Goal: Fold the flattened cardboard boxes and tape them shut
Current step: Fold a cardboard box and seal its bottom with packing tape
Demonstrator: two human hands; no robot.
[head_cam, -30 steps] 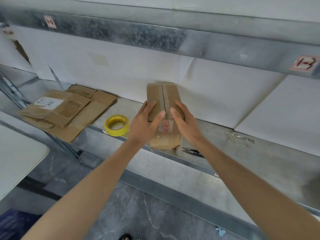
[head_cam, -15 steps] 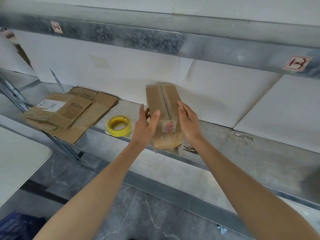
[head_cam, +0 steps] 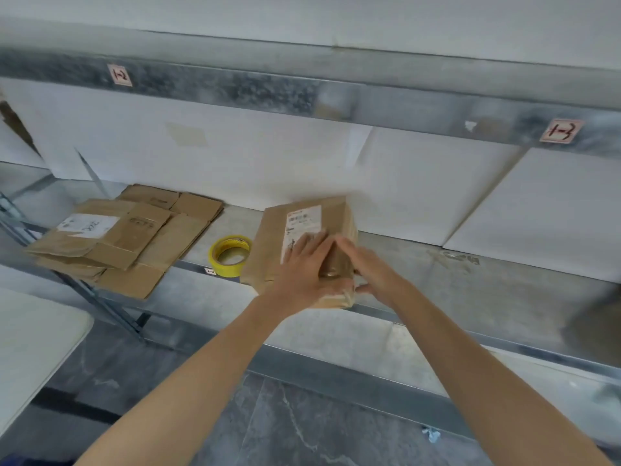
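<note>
Box (head_cam: 268, 243): head view, motion-blurred, sat at front edge of metal shelf (head_cam: 470, 287), label side up, between both hands.
Left hand (head_cam: 302, 269): fingers straight, laid flat on box top.
Right hand (head_cam: 374, 272): against box's right side, fingers looked straight, probably pressing rather than gripping.
Tape roll (head_cam: 230, 255): yellow, on shelf just left of box.
Flattened boxes (head_cam: 124, 240): stacked further left, overhanging shelf edge.

Brown box (head_cam: 268, 237), yellow tape (head_cam: 225, 270) (wht lbl (head_cam: 302, 220))
</note>
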